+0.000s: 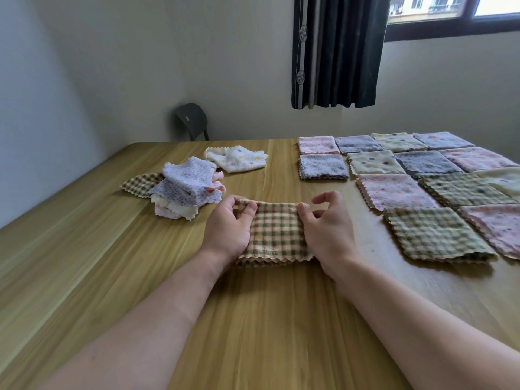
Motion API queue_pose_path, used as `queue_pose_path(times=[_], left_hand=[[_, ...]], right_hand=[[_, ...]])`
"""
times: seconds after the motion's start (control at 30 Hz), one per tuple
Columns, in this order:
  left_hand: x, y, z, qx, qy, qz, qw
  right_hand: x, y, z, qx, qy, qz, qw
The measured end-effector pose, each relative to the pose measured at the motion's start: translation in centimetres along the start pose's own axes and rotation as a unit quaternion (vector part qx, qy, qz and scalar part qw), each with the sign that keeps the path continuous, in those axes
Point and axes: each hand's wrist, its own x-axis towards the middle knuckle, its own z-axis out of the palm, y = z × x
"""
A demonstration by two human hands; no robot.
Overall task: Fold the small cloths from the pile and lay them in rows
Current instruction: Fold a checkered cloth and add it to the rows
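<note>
Both forearms are reaching in from six o'clock, converging on the checked cloth (277,230), which is lying folded at the centre of the wooden table (112,277). The left hand (228,232) is pinching the cloth's far left corner between thumb and curled fingers, with its palm covering the left edge. The right hand (327,232) is mirroring it at the far right corner, thumb pressing the fabric and index finger arching clear above. The pile (183,190) is sitting at ten o'clock from the cloth, and the rows of folded cloths (408,175) are lying at two o'clock.
</note>
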Motion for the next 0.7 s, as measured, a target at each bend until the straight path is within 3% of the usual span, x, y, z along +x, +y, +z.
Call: queue_pose_path(times=[0.13, 0.27, 0.33, 0.43, 0.53, 0.7], left_hand=[[0.2, -0.4, -0.4, 0.098, 0.012, 0.015, 0.995], [0.1, 0.1, -1.1, 0.228, 0.016, 0.106, 0.968], [-0.4, 0.9, -1.0, 0.263, -0.036, 0.160, 0.951], [-1.1, 1.1, -0.2, 0.330, -0.197, 0.138, 0.913], [-1.1, 0.3, 0.1, 0.409, -0.299, 0.094, 0.857], [-0.6, -0.1, -0.6, 0.415, -0.321, 0.080, 0.848]], right_hand=[[0.0, 0.0, -0.3, -0.087, -0.009, -0.022, 0.996], [0.0, -0.5, -1.0, -0.266, 0.019, -0.109, 0.957], [-0.1, -0.8, -1.1, -0.337, -0.005, -0.188, 0.923], [-0.1, -0.4, -0.9, -0.429, -0.120, -0.265, 0.855], [-0.2, 0.2, -0.7, -0.494, -0.228, -0.231, 0.806], [-0.1, -0.3, -1.2, -0.549, -0.201, -0.190, 0.789]])
